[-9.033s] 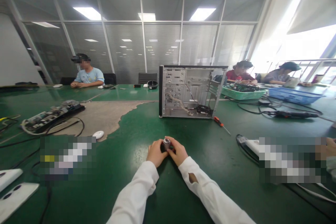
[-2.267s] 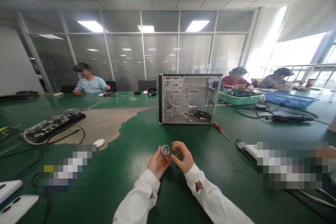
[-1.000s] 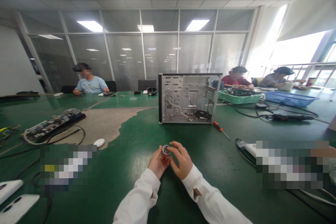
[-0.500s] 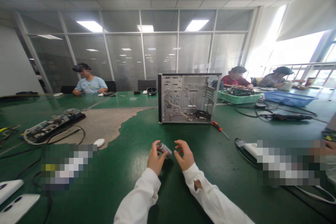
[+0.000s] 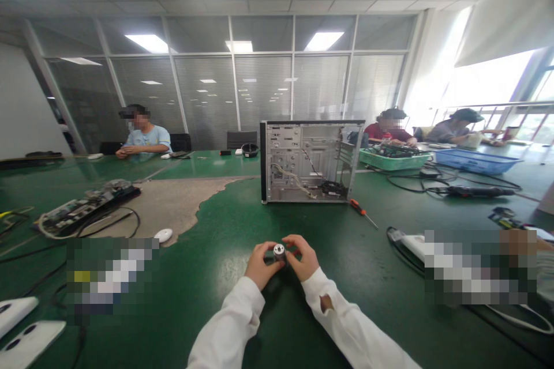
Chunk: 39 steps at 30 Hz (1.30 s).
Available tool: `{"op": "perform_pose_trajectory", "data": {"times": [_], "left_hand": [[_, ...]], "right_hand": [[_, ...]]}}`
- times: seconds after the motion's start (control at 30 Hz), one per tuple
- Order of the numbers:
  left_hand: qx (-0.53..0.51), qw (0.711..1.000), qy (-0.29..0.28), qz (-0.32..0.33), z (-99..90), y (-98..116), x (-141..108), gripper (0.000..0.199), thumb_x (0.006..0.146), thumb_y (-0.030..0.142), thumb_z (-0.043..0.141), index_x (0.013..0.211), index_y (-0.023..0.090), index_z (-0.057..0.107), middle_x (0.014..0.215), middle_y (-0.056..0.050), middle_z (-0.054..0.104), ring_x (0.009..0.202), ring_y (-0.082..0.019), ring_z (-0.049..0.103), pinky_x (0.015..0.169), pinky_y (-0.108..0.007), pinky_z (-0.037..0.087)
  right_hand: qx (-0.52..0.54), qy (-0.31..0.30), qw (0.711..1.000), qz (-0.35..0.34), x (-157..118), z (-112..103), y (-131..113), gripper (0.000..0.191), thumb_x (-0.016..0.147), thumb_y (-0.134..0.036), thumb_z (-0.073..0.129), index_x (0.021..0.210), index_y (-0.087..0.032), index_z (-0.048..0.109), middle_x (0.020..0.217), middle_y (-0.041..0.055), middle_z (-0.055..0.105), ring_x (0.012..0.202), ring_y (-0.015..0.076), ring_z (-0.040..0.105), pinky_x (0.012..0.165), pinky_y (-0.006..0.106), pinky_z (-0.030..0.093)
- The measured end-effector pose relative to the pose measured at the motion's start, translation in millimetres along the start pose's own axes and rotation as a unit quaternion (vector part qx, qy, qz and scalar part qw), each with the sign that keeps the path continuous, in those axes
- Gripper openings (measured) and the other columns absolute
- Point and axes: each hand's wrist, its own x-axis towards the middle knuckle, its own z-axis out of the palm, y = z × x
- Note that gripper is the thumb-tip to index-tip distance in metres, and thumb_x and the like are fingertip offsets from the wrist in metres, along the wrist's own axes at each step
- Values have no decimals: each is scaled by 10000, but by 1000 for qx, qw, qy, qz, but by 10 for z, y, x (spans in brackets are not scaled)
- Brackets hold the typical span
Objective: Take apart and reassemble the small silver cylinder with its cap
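Observation:
A small metal cylinder (image 5: 279,251) stands nearly upright between my hands, its round end with dark marks facing up. My left hand (image 5: 261,267) grips it from the left, thumb in front and fingers behind. From the right, my right hand (image 5: 303,258) closes on it too, its fingertips at the cylinder's side. Both hands are just above the green table (image 5: 234,230). Beyond them an open computer case (image 5: 309,161) stands on the table, with loose cables inside. The cylinder's lower part is partly hidden by my fingers.
A screwdriver (image 5: 358,207) lies right of the case. At the left are a circuit assembly (image 5: 90,204) with cables and a white round object (image 5: 163,236). Green (image 5: 392,166) and blue (image 5: 480,168) baskets stand at the back right. A person's hand is at the right edge.
The cylinder has turned from tilted to nearly upright. My right hand has moved left and closed on it. The person at the back left has brought their hands together.

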Motion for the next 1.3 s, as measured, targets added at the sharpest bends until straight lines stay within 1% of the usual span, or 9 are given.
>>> {"op": "perform_pose_trajectory", "data": {"times": [0.13,0.33,0.47,0.6,0.8,1.03,1.17,1.23,1.3], "left_hand": [[10,1000,-18,3,-2,-11,-4,336,568,151,610,898,203,574,943,-45,557,958,-208,465,787,-313,374],[41,999,-7,11,33,-34,-4,350,543,176,635,886,172,565,925,-65,551,951,-217,464,794,-325,371],[55,998,-12,28,35,-35,-2,300,560,206,630,852,178,565,864,-44,565,894,-200,485,783,-317,369],[60,997,-10,37,27,-24,-1,292,557,203,635,839,186,565,847,-31,569,867,-191,491,773,-307,369],[62,997,-10,46,33,-22,-6,290,559,199,634,841,186,566,855,-29,571,861,-186,488,768,-301,367],[65,997,-12,40,47,-30,-10,313,550,195,641,855,185,569,870,-34,577,871,-188,489,772,-307,364],[59,998,0,23,33,-31,-6,328,556,191,631,878,193,568,899,-36,574,892,-194,488,773,-318,373],[58,998,16,13,21,-53,7,329,567,188,617,892,193,566,912,-41,571,901,-198,485,771,-326,379],[60,998,34,4,8,-91,24,332,577,185,603,906,189,563,923,-48,567,911,-201,481,771,-334,383]], "right_hand": [[3,-12,1000,15,-3,-4,-13,317,593,-70,432,868,-181,543,798,23,567,725,133,534,577,227,441],[9,-23,1000,-7,-2,-11,-42,227,626,-95,457,804,-178,571,807,30,566,720,130,536,563,217,439],[6,-16,1000,-22,-2,7,-45,153,656,-140,482,768,-176,581,794,35,562,698,125,531,538,211,436],[7,4,999,-33,-3,26,-38,115,660,-159,503,738,-179,584,768,30,563,678,120,527,526,207,430],[3,-7,999,-37,6,9,-61,89,671,-169,507,728,-173,575,778,35,561,695,121,525,537,207,434],[-1,27,999,-31,44,-49,-114,104,698,-206,491,762,-173,565,811,41,563,723,127,529,555,212,434],[-32,39,999,1,73,-108,-2,111,696,-225,488,752,-175,570,801,39,567,734,135,529,568,220,432],[-69,19,997,33,79,-121,109,106,677,-228,501,726,-178,581,777,36,566,709,137,528,554,223,426],[-111,-12,992,61,79,-122,224,99,655,-229,520,697,-182,596,753,32,562,686,137,527,575,234,426]]}}
